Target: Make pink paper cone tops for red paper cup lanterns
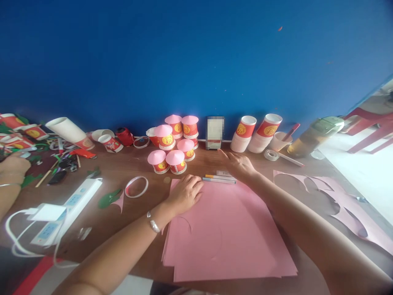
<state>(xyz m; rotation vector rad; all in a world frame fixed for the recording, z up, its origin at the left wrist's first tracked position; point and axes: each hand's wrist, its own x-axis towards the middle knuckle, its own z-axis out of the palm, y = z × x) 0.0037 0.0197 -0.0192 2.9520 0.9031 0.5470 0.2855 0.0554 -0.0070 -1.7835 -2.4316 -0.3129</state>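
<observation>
My left hand (pixel 186 194) rests on the upper left part of a stack of pink paper sheets (pixel 227 237), fingers loosely bent and holding nothing. Faint curved lines show on the top sheet. My right hand (pixel 241 166) reaches past the stack with its index finger stretched to the lower edge of a phone (pixel 215 133) leaning upright against the wall; I cannot tell whether the fingertip touches it. Between my hands, two pens (pixel 219 180) lie at the paper's top edge. Beyond my left hand stand several red paper cups with pink cone tops (pixel 176 159).
Stacked cups (pixel 243 134), a tape roll (pixel 272 155) and a bottle (pixel 316 137) stand right. Cut pink scraps (pixel 340 200) lie beside my right arm. Left are a tape ring (pixel 136 187), a power strip (pixel 70 209) and another person's hand (pixel 12 170).
</observation>
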